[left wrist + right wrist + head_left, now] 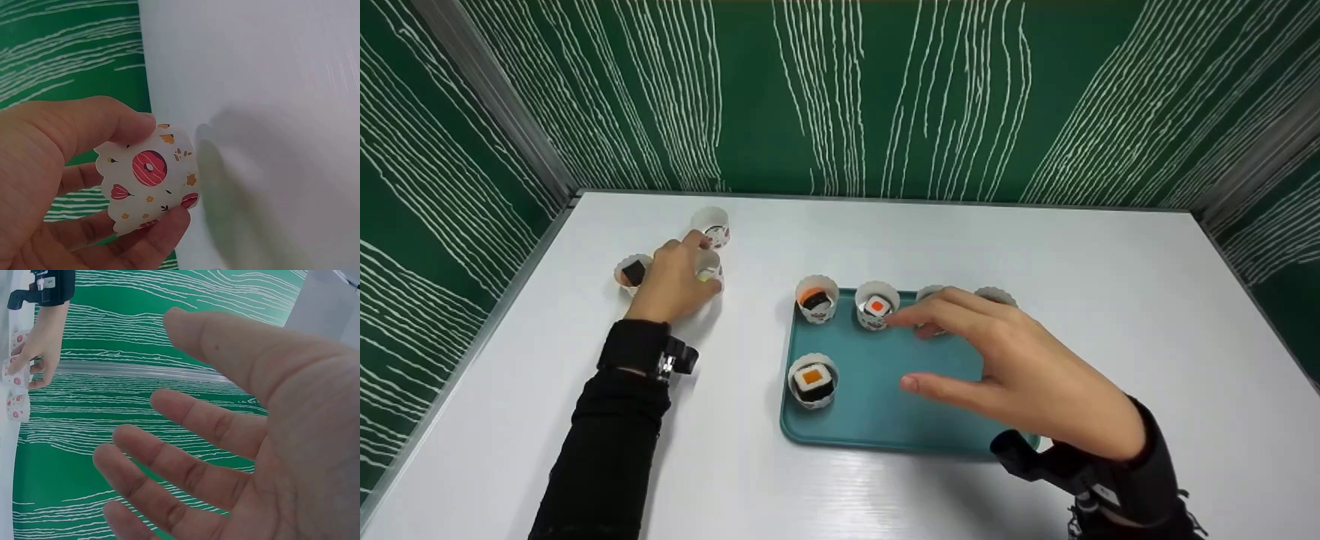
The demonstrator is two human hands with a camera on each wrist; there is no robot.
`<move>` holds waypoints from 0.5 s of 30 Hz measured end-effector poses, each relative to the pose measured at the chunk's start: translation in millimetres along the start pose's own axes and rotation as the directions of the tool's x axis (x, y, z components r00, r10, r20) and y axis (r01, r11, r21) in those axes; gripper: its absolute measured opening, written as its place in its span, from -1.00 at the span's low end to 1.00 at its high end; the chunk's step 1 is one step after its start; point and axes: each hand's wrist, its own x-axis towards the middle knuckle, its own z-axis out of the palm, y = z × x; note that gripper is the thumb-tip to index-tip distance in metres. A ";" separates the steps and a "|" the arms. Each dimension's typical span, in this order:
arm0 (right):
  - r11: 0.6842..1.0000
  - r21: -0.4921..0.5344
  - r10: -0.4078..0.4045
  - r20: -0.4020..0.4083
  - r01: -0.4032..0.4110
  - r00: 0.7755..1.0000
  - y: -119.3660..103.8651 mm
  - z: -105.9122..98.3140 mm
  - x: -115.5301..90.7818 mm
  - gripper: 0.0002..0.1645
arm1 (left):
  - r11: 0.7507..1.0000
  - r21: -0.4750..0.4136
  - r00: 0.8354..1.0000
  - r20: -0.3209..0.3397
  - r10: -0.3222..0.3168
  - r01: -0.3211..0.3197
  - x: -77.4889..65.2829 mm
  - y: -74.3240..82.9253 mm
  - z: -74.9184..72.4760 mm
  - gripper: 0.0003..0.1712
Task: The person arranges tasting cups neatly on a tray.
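At the left of the table, my left hand (671, 279) grips a white paper baking cup (710, 264) with its thumb and fingers. The left wrist view shows a red donut and small flowers printed on that cup (151, 174). Something yellow-green shows in it in the head view, mostly hidden. Beside this hand stand a cup with a dark piece of toy sushi (634, 273) and, farther back, another cup (711, 225). My right hand (1012, 352) hovers above the teal tray (877, 409), fingers spread and holding nothing; the right wrist view shows its palm empty.
Along the tray's back edge stand a cup with orange-and-black sushi (817, 301), one with a red-centred roll (876, 307), and two cups partly behind my right hand. An orange-centred roll (813, 381) sits in a cup at front left. Green walls (870, 97) enclose the white table.
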 end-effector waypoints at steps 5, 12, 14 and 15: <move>0.999 0.006 0.035 0.013 -0.035 0.999 1.5 -0.8 1.1 -0.44 | 1.000 -0.003 1.000 0.006 0.028 -0.028 -5.7 13.7 -4.2 -0.39; 0.999 0.007 0.049 0.023 -0.049 0.999 7.9 0.1 3.5 -0.45 | 0.996 -0.016 0.996 -0.005 0.090 -0.090 -15.9 34.9 -7.1 -0.40; 0.999 0.003 0.051 0.024 -0.051 0.998 10.8 0.3 4.3 -0.45 | 0.993 -0.013 0.993 -0.011 0.118 -0.119 -19.2 41.5 -7.1 -0.40; 0.999 0.003 0.054 0.025 -0.054 0.998 12.4 0.3 4.7 -0.45 | 0.991 -0.011 0.991 -0.015 0.133 -0.134 -20.7 44.6 -7.0 -0.41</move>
